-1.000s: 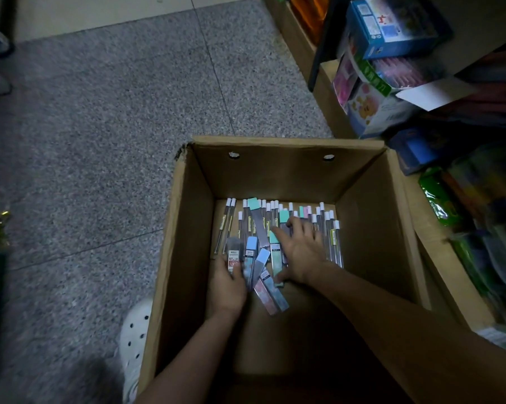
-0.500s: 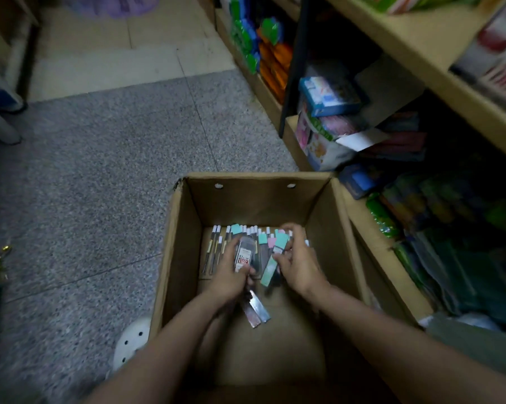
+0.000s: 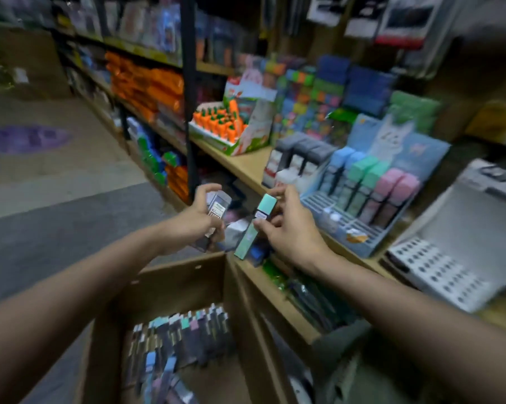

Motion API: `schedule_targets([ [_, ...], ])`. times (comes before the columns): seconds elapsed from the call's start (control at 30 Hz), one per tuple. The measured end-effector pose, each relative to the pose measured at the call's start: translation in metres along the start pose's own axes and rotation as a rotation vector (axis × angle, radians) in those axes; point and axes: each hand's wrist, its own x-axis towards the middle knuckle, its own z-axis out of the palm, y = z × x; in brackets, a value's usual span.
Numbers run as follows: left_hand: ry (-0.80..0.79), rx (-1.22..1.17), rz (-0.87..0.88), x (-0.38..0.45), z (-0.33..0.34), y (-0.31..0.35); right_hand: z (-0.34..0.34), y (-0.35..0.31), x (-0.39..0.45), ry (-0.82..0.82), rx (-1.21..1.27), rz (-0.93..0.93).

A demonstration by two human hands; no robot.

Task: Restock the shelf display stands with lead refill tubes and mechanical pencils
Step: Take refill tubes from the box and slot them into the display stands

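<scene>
My left hand [image 3: 197,221] grips a bunch of grey lead refill tubes [image 3: 215,212] in front of the shelf edge. My right hand [image 3: 286,228] pinches a green-capped lead refill tube [image 3: 256,225], held tilted beside the left hand. A blue display stand [image 3: 365,237] on the shelf, right of my right hand, holds blue, green and pink refill tubes [image 3: 371,185] upright in slots. Below my arms a cardboard box [image 3: 170,278] holds several more tubes and pencils [image 3: 181,333]. The view is blurred by motion.
A white stand with rows of round holes [image 3: 438,269] sits at the right of the shelf [image 3: 246,167]. A carrot-themed display [image 3: 225,126] stands further back. Lower shelves hold packed goods. The grey aisle floor [image 3: 56,199] lies to the left.
Both hands have lifted out of the box with tubes and risen to shelf height. The view swung up from the box floor to the shelf displays.
</scene>
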Motion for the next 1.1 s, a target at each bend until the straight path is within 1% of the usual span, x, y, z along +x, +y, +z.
schedule_targets([
  [0.1,-0.027,-0.194,0.043,0.005,0.027,0.018,-0.043,-0.015,0.000,0.074,-0.079,-0.061],
  [0.23,-0.141,-0.396,0.103,0.010,0.061,0.044,-0.102,-0.027,0.011,0.180,-0.195,-0.089],
  [0.37,-0.228,-0.454,0.114,0.013,0.075,0.056,-0.152,-0.024,0.022,0.306,-0.311,-0.057],
  [0.47,-0.224,-0.465,0.125,0.016,0.073,0.055,-0.169,-0.016,0.026,0.370,-0.435,-0.042],
  [0.6,-0.176,-0.362,0.237,0.026,0.066,0.047,-0.163,0.002,0.029,0.278,-0.547,-0.047],
  [0.7,-0.195,-0.296,0.274,0.031,0.059,0.038,-0.152,0.014,0.032,0.247,-0.616,-0.066],
  [0.87,-0.168,-0.363,0.230,0.042,0.049,0.026,-0.140,0.022,0.036,0.225,-0.677,-0.070],
  [1.1,-0.024,-0.470,0.136,0.046,0.050,0.026,-0.136,0.020,0.044,0.209,-0.690,-0.030],
])
